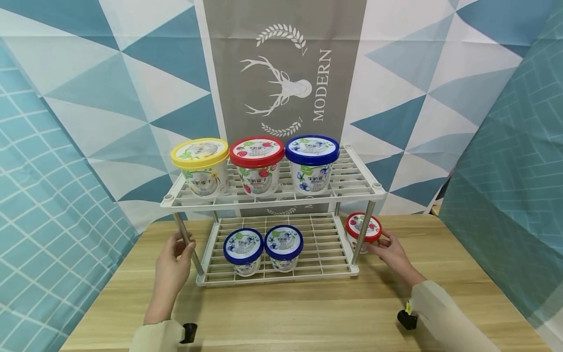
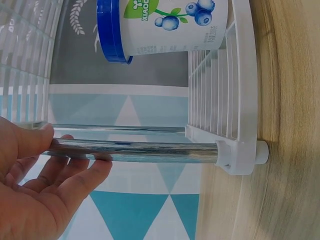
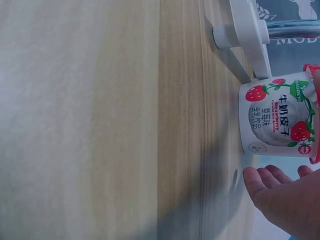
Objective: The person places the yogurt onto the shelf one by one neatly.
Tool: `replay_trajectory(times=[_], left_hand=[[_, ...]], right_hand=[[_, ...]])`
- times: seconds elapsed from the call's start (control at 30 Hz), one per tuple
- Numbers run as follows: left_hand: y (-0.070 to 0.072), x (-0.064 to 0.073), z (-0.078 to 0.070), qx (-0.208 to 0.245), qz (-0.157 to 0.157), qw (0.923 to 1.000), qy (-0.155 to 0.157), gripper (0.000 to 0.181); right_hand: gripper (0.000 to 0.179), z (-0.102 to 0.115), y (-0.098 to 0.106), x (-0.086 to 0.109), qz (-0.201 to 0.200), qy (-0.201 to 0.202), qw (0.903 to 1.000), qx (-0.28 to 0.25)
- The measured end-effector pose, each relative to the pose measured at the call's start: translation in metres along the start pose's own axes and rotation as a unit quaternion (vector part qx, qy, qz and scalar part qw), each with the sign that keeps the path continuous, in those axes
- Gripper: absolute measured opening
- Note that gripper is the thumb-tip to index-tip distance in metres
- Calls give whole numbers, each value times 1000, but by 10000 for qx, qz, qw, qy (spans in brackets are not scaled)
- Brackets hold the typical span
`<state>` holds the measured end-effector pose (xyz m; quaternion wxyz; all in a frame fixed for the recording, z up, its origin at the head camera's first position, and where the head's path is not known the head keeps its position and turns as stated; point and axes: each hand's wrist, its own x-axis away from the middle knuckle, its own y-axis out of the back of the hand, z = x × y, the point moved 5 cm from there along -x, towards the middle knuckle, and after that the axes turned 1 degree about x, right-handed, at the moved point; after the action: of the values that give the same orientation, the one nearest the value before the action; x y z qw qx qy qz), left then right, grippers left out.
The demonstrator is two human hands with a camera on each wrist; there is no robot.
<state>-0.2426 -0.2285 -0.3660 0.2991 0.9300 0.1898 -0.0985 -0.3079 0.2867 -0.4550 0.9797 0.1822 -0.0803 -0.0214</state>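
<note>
My left hand [image 1: 173, 264] holds the front left metal post [image 2: 150, 151] of a white two-tier rack [image 1: 272, 201], thumb on one side and fingers on the other. Just right of the rack, my right hand [image 1: 391, 252] grips a small strawberry tub [image 3: 275, 117] with a red lid [image 1: 363, 226], partly behind the front right post. Its thumb is at the lid, mostly outside the right wrist view, with the other fingers [image 3: 270, 180] along the tub's side. Two small blueberry tubs [image 1: 244, 249] with blue lids stand side by side on the lower tier.
On the upper tier stand three larger tubs: a yellow-lidded one [image 1: 202, 171], a red-lidded one [image 1: 258, 168] and a blue-lidded one [image 1: 311, 166]. The rack stands on a wooden table [image 1: 281, 318]. Behind hangs a patterned cloth [image 1: 391, 88] with a deer print.
</note>
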Motion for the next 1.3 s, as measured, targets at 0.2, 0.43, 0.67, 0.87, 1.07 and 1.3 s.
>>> replay_trajectory(times=[0.2,0.43,0.67,0.87,1.07,1.3], left_hand=[[0,0,1,21,50,10000,22,29],[-1,0,3,64,46,10000,27,29],[-1,-2,3,75,-72,9999,-10,27],[-1,-2,3,83,-58,9999,-37,27],[-1,-1,4,55,-54,9999,-65,28],[-2,-1,3,82,-50,10000,-17,28]], right_hand=[[88,-1,-3,-5,-34,10,9999,-132],[82,-4,-8,-11,-126,114,9995,-254],[83,-5,-12,-17,-192,70,9997,-101],[83,-5,-15,-20,-334,138,9992,-167],[89,-6,-16,-24,-465,165,9986,-204],[98,0,-15,-30,-423,302,9986,41]])
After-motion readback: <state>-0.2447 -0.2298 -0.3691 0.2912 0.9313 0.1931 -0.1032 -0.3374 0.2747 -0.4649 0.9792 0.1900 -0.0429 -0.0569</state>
